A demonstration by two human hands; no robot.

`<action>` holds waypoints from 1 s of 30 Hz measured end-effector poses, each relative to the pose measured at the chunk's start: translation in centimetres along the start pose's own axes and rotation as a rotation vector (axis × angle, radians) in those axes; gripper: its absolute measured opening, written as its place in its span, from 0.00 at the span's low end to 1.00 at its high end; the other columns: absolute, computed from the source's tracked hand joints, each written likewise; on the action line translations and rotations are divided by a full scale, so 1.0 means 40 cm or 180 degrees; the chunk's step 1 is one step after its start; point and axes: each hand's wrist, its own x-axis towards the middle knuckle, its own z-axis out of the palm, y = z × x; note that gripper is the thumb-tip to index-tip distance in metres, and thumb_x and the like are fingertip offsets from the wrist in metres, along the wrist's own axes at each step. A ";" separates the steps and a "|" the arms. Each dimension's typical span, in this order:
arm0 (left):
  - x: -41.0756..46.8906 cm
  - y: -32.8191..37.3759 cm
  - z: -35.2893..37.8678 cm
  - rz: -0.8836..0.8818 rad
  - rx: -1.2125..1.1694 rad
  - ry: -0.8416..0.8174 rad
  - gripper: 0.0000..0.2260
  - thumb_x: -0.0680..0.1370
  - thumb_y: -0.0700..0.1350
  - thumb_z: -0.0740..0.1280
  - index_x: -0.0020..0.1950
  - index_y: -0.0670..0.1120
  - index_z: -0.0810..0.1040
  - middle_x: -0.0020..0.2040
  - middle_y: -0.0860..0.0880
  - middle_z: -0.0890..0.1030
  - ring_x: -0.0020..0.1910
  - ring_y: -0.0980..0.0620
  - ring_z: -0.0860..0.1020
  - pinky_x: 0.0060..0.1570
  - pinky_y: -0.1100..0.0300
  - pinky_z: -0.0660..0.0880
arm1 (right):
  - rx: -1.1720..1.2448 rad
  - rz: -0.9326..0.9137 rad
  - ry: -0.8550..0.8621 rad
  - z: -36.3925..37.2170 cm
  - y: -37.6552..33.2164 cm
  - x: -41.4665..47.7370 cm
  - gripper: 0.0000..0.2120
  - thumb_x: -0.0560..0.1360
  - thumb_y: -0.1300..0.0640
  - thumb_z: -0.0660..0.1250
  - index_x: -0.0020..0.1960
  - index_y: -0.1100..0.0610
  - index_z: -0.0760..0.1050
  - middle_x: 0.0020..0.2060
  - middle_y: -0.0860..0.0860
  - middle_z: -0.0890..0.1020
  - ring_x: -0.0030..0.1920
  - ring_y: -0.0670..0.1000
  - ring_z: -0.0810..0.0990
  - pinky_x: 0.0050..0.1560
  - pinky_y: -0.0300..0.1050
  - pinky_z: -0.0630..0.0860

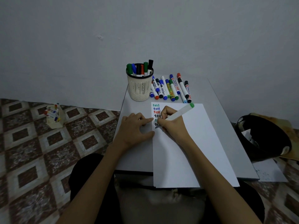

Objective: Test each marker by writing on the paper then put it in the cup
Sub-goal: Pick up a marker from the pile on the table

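The green-capped marker is clamped in the right hand, tip on the paper at the foot of a column of the word "test". The left hand rests fingers apart at the paper's left edge, index fingertip touching it. The cup stands behind on the bench, holding upright markers. Loose markers lie just right of the cup.

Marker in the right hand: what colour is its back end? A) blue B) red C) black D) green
D: the marker that the right hand grips over the paper has a white barrel with a green back end.
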 end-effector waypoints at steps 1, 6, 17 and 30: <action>0.000 0.001 0.000 0.0002 -0.0015 0.0006 0.32 0.67 0.68 0.55 0.64 0.53 0.76 0.43 0.56 0.70 0.45 0.55 0.67 0.44 0.57 0.60 | 0.0006 0.0004 -0.0034 -0.002 0.000 -0.001 0.16 0.69 0.72 0.68 0.33 0.57 0.66 0.30 0.51 0.73 0.30 0.46 0.72 0.31 0.32 0.72; -0.001 0.001 -0.003 -0.0027 -0.0035 -0.0037 0.32 0.66 0.68 0.54 0.65 0.54 0.74 0.45 0.54 0.72 0.45 0.55 0.67 0.45 0.57 0.61 | 0.0349 0.0110 0.0022 -0.011 0.007 0.004 0.16 0.69 0.74 0.66 0.32 0.58 0.66 0.25 0.49 0.73 0.27 0.49 0.71 0.27 0.38 0.71; -0.002 0.000 -0.001 0.0028 -0.0035 0.0016 0.31 0.67 0.68 0.56 0.64 0.54 0.75 0.43 0.55 0.71 0.44 0.55 0.67 0.44 0.57 0.61 | 0.0026 -0.0127 0.0037 -0.006 0.016 0.009 0.15 0.68 0.73 0.67 0.33 0.58 0.66 0.33 0.63 0.74 0.39 0.55 0.76 0.37 0.32 0.75; -0.002 0.003 -0.002 0.0019 -0.0076 0.0024 0.31 0.67 0.68 0.56 0.64 0.53 0.76 0.43 0.54 0.73 0.44 0.55 0.68 0.44 0.56 0.62 | 0.0131 -0.0052 0.0165 -0.005 0.019 0.008 0.15 0.69 0.73 0.67 0.33 0.58 0.65 0.42 0.68 0.78 0.48 0.63 0.81 0.37 0.33 0.77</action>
